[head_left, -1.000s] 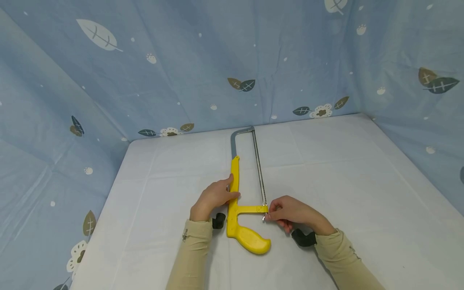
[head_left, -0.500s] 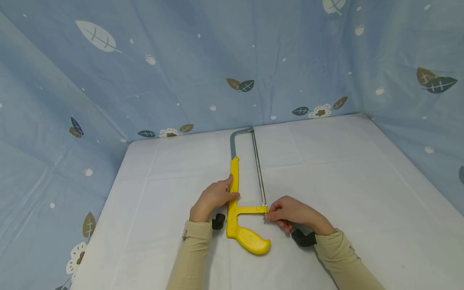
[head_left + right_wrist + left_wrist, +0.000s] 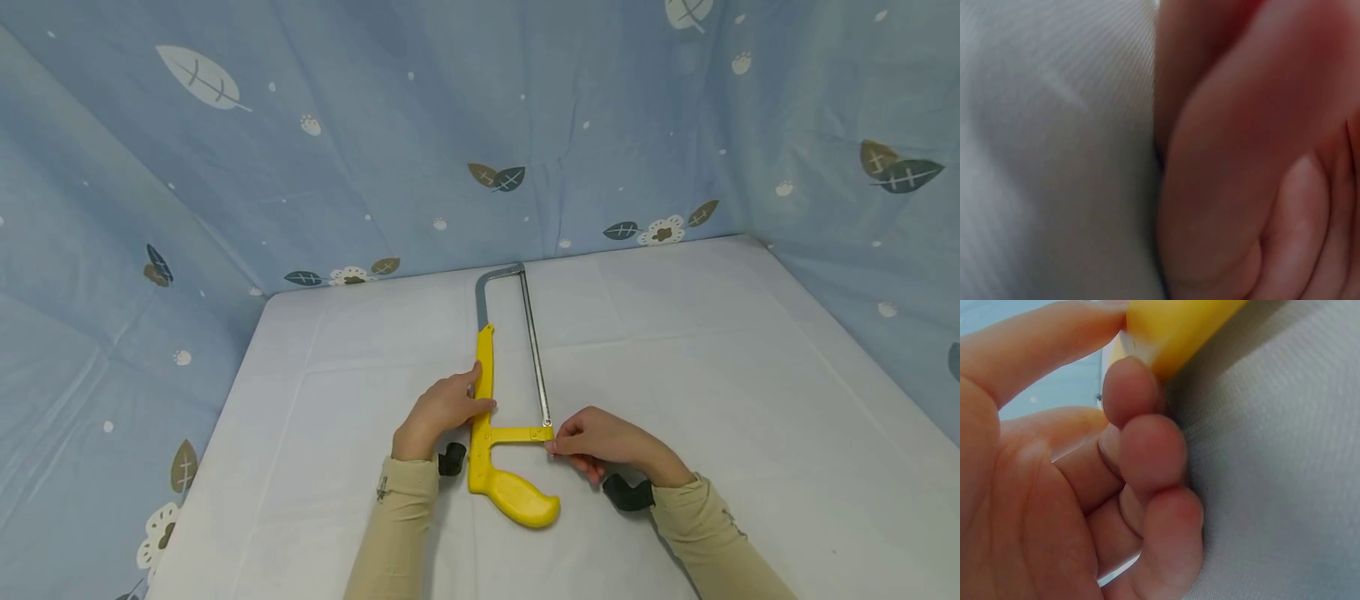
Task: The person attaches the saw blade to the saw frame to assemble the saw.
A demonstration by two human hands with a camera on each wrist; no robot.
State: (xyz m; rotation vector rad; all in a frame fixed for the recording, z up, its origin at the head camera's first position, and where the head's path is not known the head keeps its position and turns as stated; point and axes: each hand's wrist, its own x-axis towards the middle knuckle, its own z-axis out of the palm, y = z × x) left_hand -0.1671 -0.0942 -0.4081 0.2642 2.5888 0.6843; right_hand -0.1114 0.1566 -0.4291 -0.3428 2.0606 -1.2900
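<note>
A hacksaw point(image 3: 485, 350) with a yellow frame and a grey front bow lies flat on the white-covered table, its handle point(image 3: 525, 500) toward me. My left hand point(image 3: 442, 406) grips the frame's yellow spine between thumb and fingers; the left wrist view shows the yellow spine point(image 3: 1179, 328) at the curled fingertips. The thin metal blade point(image 3: 535, 350) runs along the right side, from the bow to the yellow crosspiece point(image 3: 517, 434). At the crosspiece's outer end, my right hand point(image 3: 607, 437) pinches the small metal wing nut, which the fingertips hide. Only curled fingers point(image 3: 1222, 175) and cloth fill the right wrist view.
White cloth point(image 3: 712, 350) covers the table around the saw. Blue patterned curtains point(image 3: 420, 150) hang behind the table and at both sides. A black wrist camera mount point(image 3: 628, 492) sits by the right wrist, another black mount point(image 3: 452, 458) by the left.
The wing nut's bright metal wing, seen below the right fingertips a second ago, has turned out of sight behind them. The left hand and the saw stay in place.
</note>
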